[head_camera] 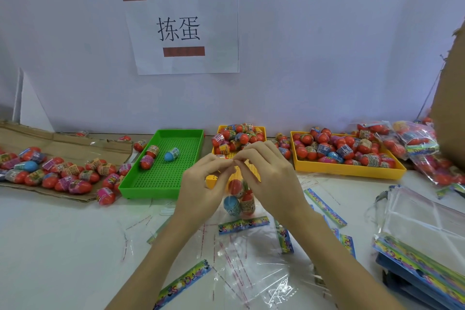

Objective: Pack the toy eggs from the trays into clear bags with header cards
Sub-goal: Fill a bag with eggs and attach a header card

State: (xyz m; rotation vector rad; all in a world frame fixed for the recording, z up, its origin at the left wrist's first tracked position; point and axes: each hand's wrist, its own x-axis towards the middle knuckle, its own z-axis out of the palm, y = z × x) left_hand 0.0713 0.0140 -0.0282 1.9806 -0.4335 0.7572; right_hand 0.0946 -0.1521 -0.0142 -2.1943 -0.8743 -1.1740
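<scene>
Bag top (234, 158) behind fingertips (227, 162)

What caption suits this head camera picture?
Both hands pinch shut a clear bag of toy eggs before three trays.

Both hands, left hand (201, 184) and right hand (266, 173), pinch the top of an egg-filled clear bag (239, 199) above the table (63, 246).

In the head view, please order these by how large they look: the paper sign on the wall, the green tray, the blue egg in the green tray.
1. paper sign, largest.
2. green tray, close behind; it lies nearer the camera, so true size against the sign is unsure.
3. blue egg, plainly smallest.
</scene>
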